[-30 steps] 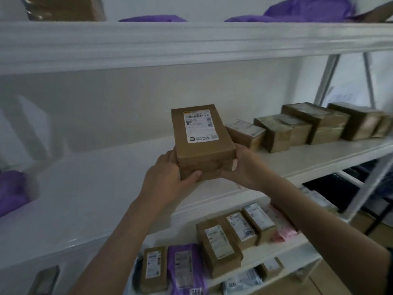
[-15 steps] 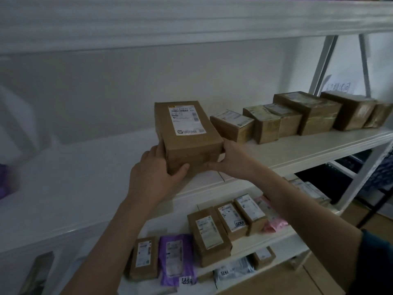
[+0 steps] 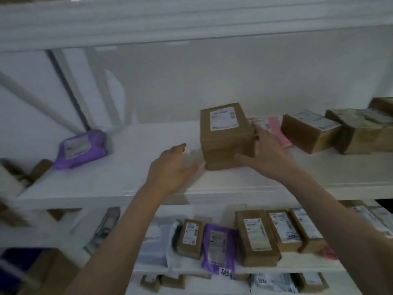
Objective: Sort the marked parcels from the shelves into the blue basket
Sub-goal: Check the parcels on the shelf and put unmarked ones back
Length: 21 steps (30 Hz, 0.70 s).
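Observation:
A brown cardboard parcel (image 3: 226, 135) with a white label stands on the white middle shelf (image 3: 131, 167). My right hand (image 3: 265, 154) lies against its right side, fingers nearly straight and thumb along the lower front edge. My left hand (image 3: 170, 169) hovers just left of the parcel, fingers relaxed and apart from it. The blue basket is out of view.
A purple mailer (image 3: 81, 149) lies at the shelf's left. A pink mailer (image 3: 277, 133) and several brown boxes (image 3: 308, 133) sit right of the parcel. The lower shelf holds brown boxes (image 3: 256, 237) and a purple mailer (image 3: 219, 248). An upper shelf edge (image 3: 191, 24) overhangs.
The parcel, held in both hands before, now stands on the middle shelf. My left hand has come off it and my right hand has loosened. The camera has tilted down and left.

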### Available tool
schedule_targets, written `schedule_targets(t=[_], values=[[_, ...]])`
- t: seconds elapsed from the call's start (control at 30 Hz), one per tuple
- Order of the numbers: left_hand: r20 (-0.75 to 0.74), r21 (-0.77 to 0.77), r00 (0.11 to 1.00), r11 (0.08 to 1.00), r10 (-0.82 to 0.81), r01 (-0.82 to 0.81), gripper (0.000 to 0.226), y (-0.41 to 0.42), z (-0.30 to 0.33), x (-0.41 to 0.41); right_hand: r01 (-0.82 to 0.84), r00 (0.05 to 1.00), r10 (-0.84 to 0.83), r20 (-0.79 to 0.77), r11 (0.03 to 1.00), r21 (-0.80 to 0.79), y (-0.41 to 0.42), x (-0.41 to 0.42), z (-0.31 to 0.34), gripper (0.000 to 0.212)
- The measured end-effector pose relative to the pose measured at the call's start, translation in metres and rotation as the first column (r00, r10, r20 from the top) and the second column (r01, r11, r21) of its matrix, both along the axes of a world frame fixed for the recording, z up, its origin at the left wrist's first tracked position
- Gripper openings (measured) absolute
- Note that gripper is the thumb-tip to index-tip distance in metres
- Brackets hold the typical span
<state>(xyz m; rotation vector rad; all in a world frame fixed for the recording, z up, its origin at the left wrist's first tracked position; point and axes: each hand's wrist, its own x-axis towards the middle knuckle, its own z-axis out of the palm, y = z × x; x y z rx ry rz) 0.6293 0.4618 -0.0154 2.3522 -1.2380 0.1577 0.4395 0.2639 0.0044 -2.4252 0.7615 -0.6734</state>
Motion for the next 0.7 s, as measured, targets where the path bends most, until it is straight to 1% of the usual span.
schedule_targets(t=[0.03,0.07,0.1,0.13,0.17,0.2,0.23,0.27,0.33,0.37,0.43,0.5,0.53,0.63,0.7], values=[[0.002,-0.012,1.000,0.999,0.030,-0.030,0.071,0.016,0.002,0.010,0.024,1.000,-0.024,0.005,0.998,-0.061,0.012,0.006,0.006,0.105],[0.006,-0.033,0.998,0.997,0.063,-0.063,0.067,0.034,0.005,0.020,0.052,0.999,-0.052,0.007,0.984,-0.168,0.026,0.014,0.013,0.104],[0.010,-0.061,0.995,0.993,0.101,-0.101,0.063,0.053,0.007,0.030,0.081,0.997,-0.081,0.014,0.948,-0.309,0.040,0.023,0.020,0.104],[0.010,-0.096,0.990,0.985,0.143,-0.142,0.061,0.073,0.010,0.041,0.104,0.994,-0.098,0.038,0.891,-0.442,0.055,0.032,0.028,0.104],[0.013,-0.137,0.982,0.973,0.190,-0.186,0.059,0.092,0.013,0.051,0.115,0.993,-0.089,0.073,0.838,-0.533,0.068,0.045,0.033,0.101],[0.011,-0.186,0.972,0.955,0.236,-0.230,0.056,0.112,0.015,0.061,0.107,0.993,-0.062,0.097,0.809,-0.578,0.079,0.059,0.036,0.096],[0.012,-0.230,0.959,0.934,0.284,-0.274,0.054,0.132,0.017,0.070,0.083,0.994,-0.026,0.105,0.799,-0.595,0.089,0.074,0.038,0.089],[0.029,-0.266,0.943,0.912,0.330,-0.311,0.052,0.150,0.019,0.081,0.043,0.995,0.017,0.098,0.809,-0.587,0.100,0.089,0.039,0.081],[0.085,-0.295,0.915,0.887,0.396,-0.356,0.054,0.184,0.023,0.103,-0.050,0.989,0.114,0.091,0.852,-0.521,0.120,0.123,0.037,0.067],[0.076,-0.287,0.903,0.876,0.424,-0.387,0.054,0.198,0.023,0.115,-0.102,0.986,0.154,0.070,0.871,-0.480,0.130,0.140,0.035,0.062],[0.020,-0.228,0.881,0.860,0.473,-0.457,0.052,0.222,0.022,0.141,-0.213,0.975,0.218,-0.028,0.903,-0.373,0.147,0.175,0.028,0.058],[-0.014,-0.125,0.860,0.852,0.510,-0.508,0.062,0.237,0.018,0.167,-0.299,0.951,0.266,-0.155,0.919,-0.255,0.160,0.209,0.020,0.058],[-0.046,-0.069,0.851,0.849,0.522,-0.524,0.068,0.241,0.014,0.179,-0.331,0.936,0.292,-0.195,0.921,-0.208,0.165,0.226,0.015,0.060],[-0.170,0.066,0.821,0.838,0.545,-0.542,0.082,0.240,0.010,0.207,-0.382,0.907,0.344,-0.245,0.915,-0.130,0.177,0.272,0.003,0.067],[-0.229,0.174,0.808,0.839,0.543,-0.515,0.085,0.233,0.008,0.217,-0.405,0.888,0.367,-0.277,0.909,-0.097,0.184,0.300,-0.002,0.074]])
